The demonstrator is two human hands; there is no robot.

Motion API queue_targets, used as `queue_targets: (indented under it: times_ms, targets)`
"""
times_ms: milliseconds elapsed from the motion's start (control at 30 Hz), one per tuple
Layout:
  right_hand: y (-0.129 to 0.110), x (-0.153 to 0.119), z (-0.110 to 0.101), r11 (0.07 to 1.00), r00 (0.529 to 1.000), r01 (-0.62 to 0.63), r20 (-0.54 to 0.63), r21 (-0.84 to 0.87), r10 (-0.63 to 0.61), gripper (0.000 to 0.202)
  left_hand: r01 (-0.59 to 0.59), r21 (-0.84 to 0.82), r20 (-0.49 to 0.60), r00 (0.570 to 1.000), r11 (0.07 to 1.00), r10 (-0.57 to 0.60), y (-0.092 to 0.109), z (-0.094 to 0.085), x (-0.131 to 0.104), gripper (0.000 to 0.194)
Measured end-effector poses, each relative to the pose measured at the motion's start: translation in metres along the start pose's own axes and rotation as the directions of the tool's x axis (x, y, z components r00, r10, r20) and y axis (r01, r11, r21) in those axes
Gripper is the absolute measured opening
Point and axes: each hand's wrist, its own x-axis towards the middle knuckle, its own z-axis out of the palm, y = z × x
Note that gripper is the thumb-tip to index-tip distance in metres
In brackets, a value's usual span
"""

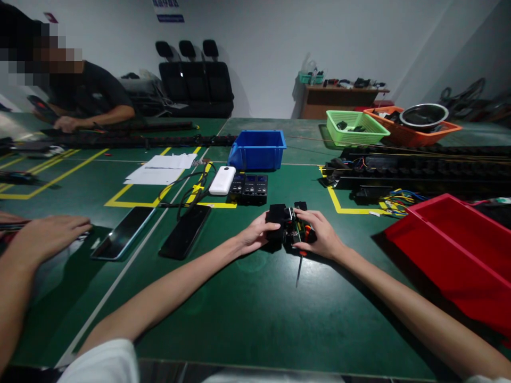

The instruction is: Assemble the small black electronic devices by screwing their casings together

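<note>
My left hand (255, 234) is closed around a black box-shaped housing (275, 230), its thumb lying across the front. My right hand (322, 234) grips a circuit board (294, 226) with fingers and thumb, right against the housing's open side. Whether board and housing are joined is hidden by my fingers. Below the right hand a screwdriver (299, 270) points its thin shaft toward me; orange-red shows at its handle. I cannot tell whether it lies on the table or is tucked under the hand. Behind stands a group of black modules (249, 187).
Beyond are a white power bank (222, 181), a blue bin (259, 151) and papers (157, 170). Two phones (186, 233) lie to the left, near a co-worker's hand (51, 236). On the right are a red bin (451, 255), wires (407, 198) and long black assemblies (423, 167).
</note>
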Motion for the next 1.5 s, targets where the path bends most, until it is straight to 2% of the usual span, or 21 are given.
queue_targets:
  times_ms: [233, 500, 667, 833, 967, 1167, 1267, 1367, 1500]
  targets:
    - [0.002, 0.001, 0.0, 0.99, 0.991, 0.107, 0.092, -0.091, -0.099, 0.078, 0.054, -0.114, 0.011, 0.999, 0.992, -0.053, 0.0, -0.004, 0.0, 0.057]
    - [0.002, 0.004, -0.003, 0.988, 0.985, 0.051, 0.154, 0.144, -0.073, 0.076, 0.101, -0.137, 0.061, 0.994, 0.985, -0.094, 0.006, -0.002, -0.003, 0.055]
    - [0.005, 0.001, -0.001, 0.978, 0.998, 0.045, 0.038, 0.206, -0.054, 0.09, 0.117, -0.154, 0.057, 0.992, 0.981, -0.11, 0.006, -0.001, -0.001, 0.05]
    - [0.006, -0.001, -0.002, 0.988, 0.996, 0.083, -0.047, 0.133, -0.077, 0.087, 0.22, -0.289, 0.012, 0.974, 0.932, -0.226, 0.006, -0.005, 0.005, 0.028]
    - [0.004, -0.003, -0.003, 0.993, 0.989, 0.11, -0.101, 0.053, -0.104, 0.083, 0.279, -0.363, 0.097, 0.96, 0.889, -0.262, 0.008, -0.01, 0.007, 0.036]
    - [0.005, -0.006, -0.003, 0.99, 0.978, 0.142, -0.157, 0.011, -0.138, 0.08, 0.285, -0.35, 0.115, 0.958, 0.892, -0.262, 0.011, -0.011, 0.007, 0.048]
    - [0.006, -0.007, -0.001, 0.988, 0.978, 0.152, -0.144, 0.012, -0.149, 0.08, 0.282, -0.345, 0.123, 0.959, 0.895, -0.255, 0.01, -0.01, 0.007, 0.048]
    - [0.006, -0.007, 0.0, 0.988, 0.985, 0.152, -0.083, 0.007, -0.151, 0.08, 0.27, -0.335, 0.096, 0.963, 0.903, -0.252, 0.007, -0.012, 0.008, 0.044]
    - [0.005, -0.005, 0.001, 0.995, 0.995, 0.094, -0.017, 0.031, -0.094, 0.083, 0.254, -0.344, 0.083, 0.967, 0.904, -0.24, 0.005, -0.016, 0.009, 0.039]
